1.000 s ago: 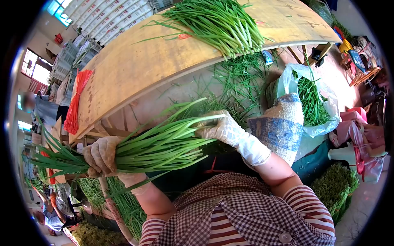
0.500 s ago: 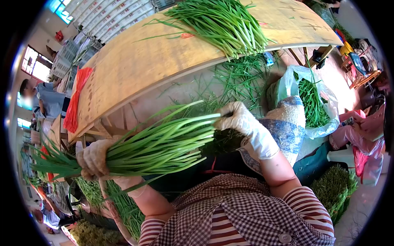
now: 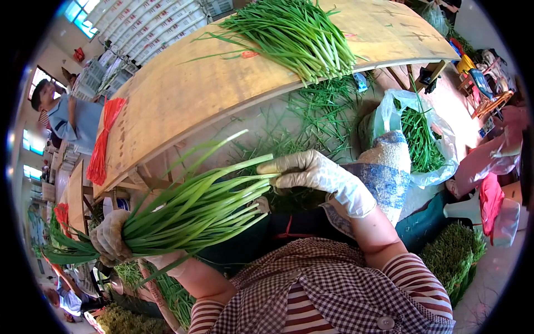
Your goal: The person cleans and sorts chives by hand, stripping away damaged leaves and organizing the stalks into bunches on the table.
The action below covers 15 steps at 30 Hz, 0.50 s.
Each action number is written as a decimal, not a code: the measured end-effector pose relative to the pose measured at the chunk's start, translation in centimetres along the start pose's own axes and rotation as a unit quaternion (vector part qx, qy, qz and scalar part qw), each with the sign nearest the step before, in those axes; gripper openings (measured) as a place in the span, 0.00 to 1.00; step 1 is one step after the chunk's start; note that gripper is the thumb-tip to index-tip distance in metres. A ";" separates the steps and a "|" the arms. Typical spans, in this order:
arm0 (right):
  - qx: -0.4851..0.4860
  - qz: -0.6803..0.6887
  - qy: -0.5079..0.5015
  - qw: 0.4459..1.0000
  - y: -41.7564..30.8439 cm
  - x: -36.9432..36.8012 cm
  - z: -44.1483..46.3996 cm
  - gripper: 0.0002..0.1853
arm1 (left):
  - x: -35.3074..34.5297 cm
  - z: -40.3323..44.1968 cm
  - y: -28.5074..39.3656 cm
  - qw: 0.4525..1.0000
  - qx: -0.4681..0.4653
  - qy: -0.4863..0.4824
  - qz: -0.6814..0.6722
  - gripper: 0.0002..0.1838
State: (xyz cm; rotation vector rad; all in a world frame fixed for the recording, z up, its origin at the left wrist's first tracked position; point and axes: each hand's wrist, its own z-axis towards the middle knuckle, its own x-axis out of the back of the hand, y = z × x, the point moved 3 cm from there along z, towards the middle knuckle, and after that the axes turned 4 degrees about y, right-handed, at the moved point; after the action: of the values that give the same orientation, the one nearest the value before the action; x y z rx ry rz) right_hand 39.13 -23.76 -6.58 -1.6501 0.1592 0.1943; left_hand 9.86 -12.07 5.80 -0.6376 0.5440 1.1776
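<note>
Gloved hands and a bunch of garlic chives, seen from above, with the wooden table (image 3: 183, 94) as landmark. The left hand (image 3: 111, 238), in a soiled pale glove, is clenched around the leafy part of the held bunch of garlic chives (image 3: 194, 209), in front of the table's left end, on the wearer's side. The bunch lies aslant in the air, its dark leaf tips trailing to the left beyond the fist and its paler stalk ends fanned out to the right. The right hand (image 3: 311, 172), in a thin whitish glove, is at those ends, in front of the table's near edge, with a finger extended and the thumb below it; whether they pinch a stalk cannot be told.

On the table, a larger pile of garlic chives (image 3: 295, 42) lies with its pale ends projecting over the near edge. A bundle of red ties (image 3: 105, 139) lies at the table's left end and hangs over its edge. Loose green leaves (image 3: 328, 111) are scattered on the floor along the near side. To the right of these, also on the near side, stand a translucent plastic bag (image 3: 448, 147) containing greens and, next to it, a blue-and-white woven sack (image 3: 389, 178). Stacked white crates (image 3: 150, 28) rise beyond the table; a co-worker in blue-grey (image 3: 80, 122) stands off its left end.
</note>
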 end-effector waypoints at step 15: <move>0.285 -0.306 0.109 0.902 -0.8 -0.7 0.7 0.14 | 2.9 -1.0 -4.0 0.992 0.013 0.123 0.031 0.10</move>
State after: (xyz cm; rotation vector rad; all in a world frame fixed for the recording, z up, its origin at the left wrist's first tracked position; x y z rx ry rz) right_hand 38.57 -23.01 -5.66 -1.0609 -0.1334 -0.4835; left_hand 14.46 -11.89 3.77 -0.7528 0.7916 1.1548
